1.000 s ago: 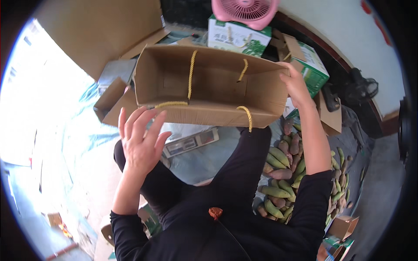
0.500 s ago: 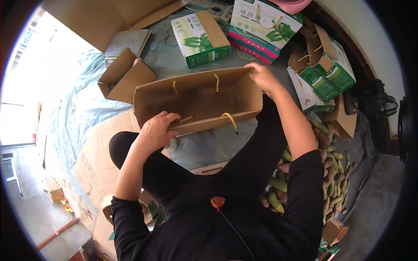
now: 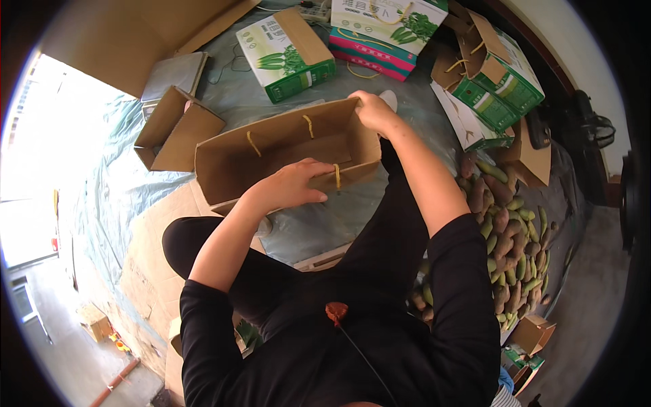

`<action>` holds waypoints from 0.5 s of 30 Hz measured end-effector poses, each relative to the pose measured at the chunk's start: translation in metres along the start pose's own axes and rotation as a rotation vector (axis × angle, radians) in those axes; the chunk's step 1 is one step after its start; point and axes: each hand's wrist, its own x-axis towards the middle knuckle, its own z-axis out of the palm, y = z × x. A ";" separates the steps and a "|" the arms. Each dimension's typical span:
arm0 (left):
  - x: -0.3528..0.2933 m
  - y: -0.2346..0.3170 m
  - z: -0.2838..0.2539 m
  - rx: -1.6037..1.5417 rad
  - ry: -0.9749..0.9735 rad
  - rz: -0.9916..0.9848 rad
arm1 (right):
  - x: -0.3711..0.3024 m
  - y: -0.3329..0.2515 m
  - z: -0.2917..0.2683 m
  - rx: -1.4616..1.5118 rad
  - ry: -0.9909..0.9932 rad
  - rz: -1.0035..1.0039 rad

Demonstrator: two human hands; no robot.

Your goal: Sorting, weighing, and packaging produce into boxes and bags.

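Note:
An open-topped brown cardboard carton stands tilted in front of my legs, with yellow rope handles along its long sides. My right hand is closed on its far right corner. Across the near wall reaches my left hand, its fingers stretched and the thumb apart. Those fingertips meet the yellow rope handle on the near side. Part of the near wall is hidden behind my left hand.
Green-and-white printed cartons lie beyond, beside a pink box. A small open carton sits at left. Many green and reddish-brown long radishes are heaped at right. Flattened cardboard covers the floor by my left knee.
My left hand has slid right along the carton's near wall to the rope handle. The carton and my right hand have shifted left in view, as has the surrounding scene.

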 end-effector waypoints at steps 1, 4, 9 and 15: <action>0.007 -0.002 0.003 0.010 -0.041 -0.006 | -0.002 0.000 0.001 0.004 0.005 0.007; 0.025 -0.003 0.010 0.011 0.015 -0.224 | -0.004 -0.001 0.000 -0.050 0.014 -0.003; 0.016 -0.022 -0.009 -0.350 0.099 -0.365 | -0.008 -0.002 -0.004 -0.044 0.011 0.031; 0.035 -0.046 -0.015 -0.414 0.277 -0.172 | -0.010 0.005 0.001 -0.090 0.033 0.026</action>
